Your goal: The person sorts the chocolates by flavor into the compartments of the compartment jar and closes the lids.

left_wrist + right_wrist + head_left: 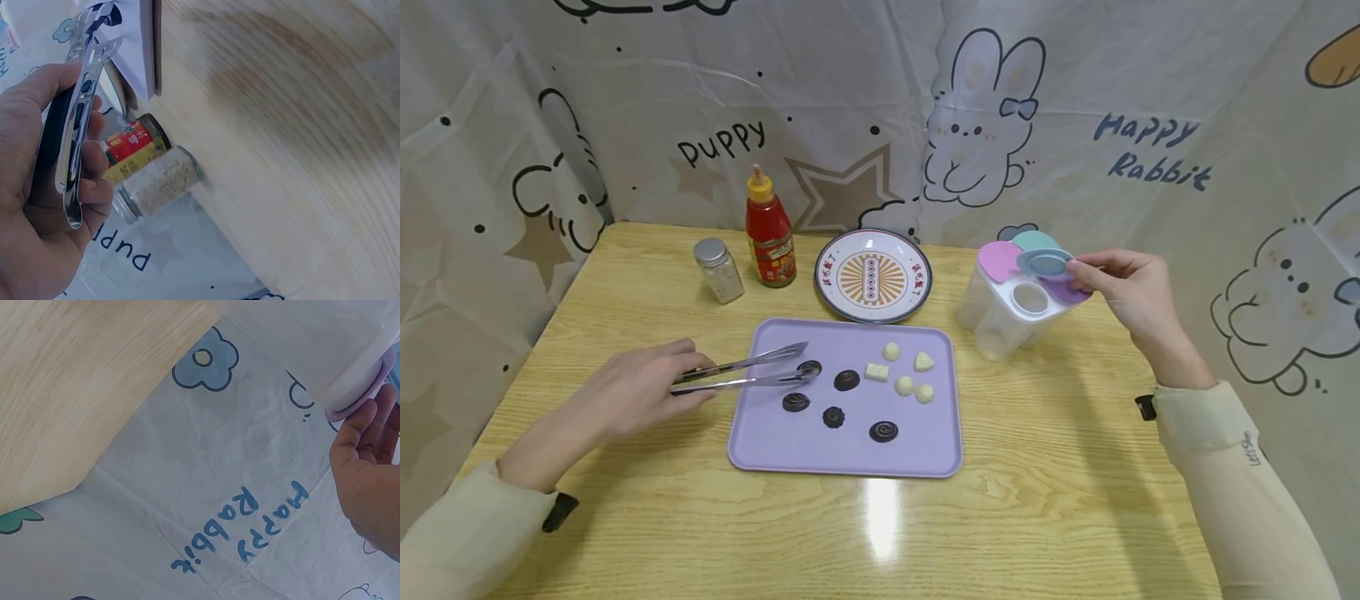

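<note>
My left hand (640, 385) grips metal tongs (748, 383) by their dark handles. The tong arms are spread, with the tips at a dark chocolate (810, 365) on the lilac tray (842, 461). Several other dark chocolates (847, 380) lie about the tray, and several white ones (891, 352) sit at its upper right. At the back right my right hand (1123, 287) pinches a round blue lid (1047, 262), tilted over a clear container (985, 312). One round mouth of that container is uncovered; pink (998, 260), green (1033, 240) and purple (1063, 292) lids are on it.
Behind the tray stand a red sauce bottle (771, 242) with a yellow cap and a glass shaker jar (720, 271). A patterned plate (872, 312) lies between bottle and container. A printed cloth (850, 100) hangs along the back edge of the wooden table (1037, 500).
</note>
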Action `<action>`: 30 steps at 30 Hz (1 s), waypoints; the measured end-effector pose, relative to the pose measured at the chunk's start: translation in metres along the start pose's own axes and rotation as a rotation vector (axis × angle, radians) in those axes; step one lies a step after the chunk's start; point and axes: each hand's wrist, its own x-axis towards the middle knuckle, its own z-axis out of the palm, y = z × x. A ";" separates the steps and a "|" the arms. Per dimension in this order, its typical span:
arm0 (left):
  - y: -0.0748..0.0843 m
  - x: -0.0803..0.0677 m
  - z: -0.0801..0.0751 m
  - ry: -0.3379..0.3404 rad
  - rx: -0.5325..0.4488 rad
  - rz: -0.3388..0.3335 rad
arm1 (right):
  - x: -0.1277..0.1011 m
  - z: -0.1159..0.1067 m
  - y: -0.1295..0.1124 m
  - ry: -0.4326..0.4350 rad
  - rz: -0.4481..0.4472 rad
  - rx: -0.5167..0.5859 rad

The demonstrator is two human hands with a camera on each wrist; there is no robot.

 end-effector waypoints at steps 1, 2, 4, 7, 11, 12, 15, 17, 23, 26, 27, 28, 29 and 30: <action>0.001 0.001 -0.001 -0.003 0.005 0.005 | 0.000 0.000 0.000 0.001 0.001 -0.006; 0.002 0.002 -0.002 -0.006 0.010 0.009 | 0.000 0.000 0.000 0.002 0.002 -0.011; 0.004 0.004 -0.003 -0.014 0.010 0.015 | -0.001 0.000 0.001 0.003 0.001 -0.020; 0.006 0.006 -0.004 -0.020 0.012 0.021 | -0.001 0.000 0.001 0.005 -0.002 -0.040; 0.007 0.008 -0.005 -0.010 0.019 0.041 | -0.001 -0.001 0.001 0.006 0.001 -0.043; 0.007 0.008 -0.005 -0.006 0.023 0.046 | -0.001 -0.001 0.001 0.006 0.001 -0.041; 0.008 0.009 -0.005 -0.003 0.020 0.049 | 0.000 -0.001 0.002 0.006 -0.003 -0.042; 0.008 0.008 -0.006 0.004 0.012 0.044 | 0.001 0.000 0.002 0.005 -0.007 -0.048; 0.012 0.011 -0.010 0.041 -0.011 0.041 | 0.001 0.001 0.001 0.005 -0.007 -0.033; 0.019 0.016 -0.013 0.054 -0.020 0.050 | 0.001 0.000 0.002 0.004 -0.003 -0.019; 0.021 0.019 -0.013 0.060 -0.020 0.057 | 0.001 0.000 0.002 0.004 -0.003 -0.018; 0.024 0.022 -0.014 0.061 -0.024 0.060 | 0.001 0.000 0.002 0.003 -0.002 -0.017; 0.027 0.025 -0.015 0.061 -0.031 0.066 | 0.002 0.000 0.002 0.002 -0.003 -0.015; 0.030 0.029 -0.016 0.063 -0.035 0.073 | 0.002 -0.001 0.003 0.002 -0.002 -0.013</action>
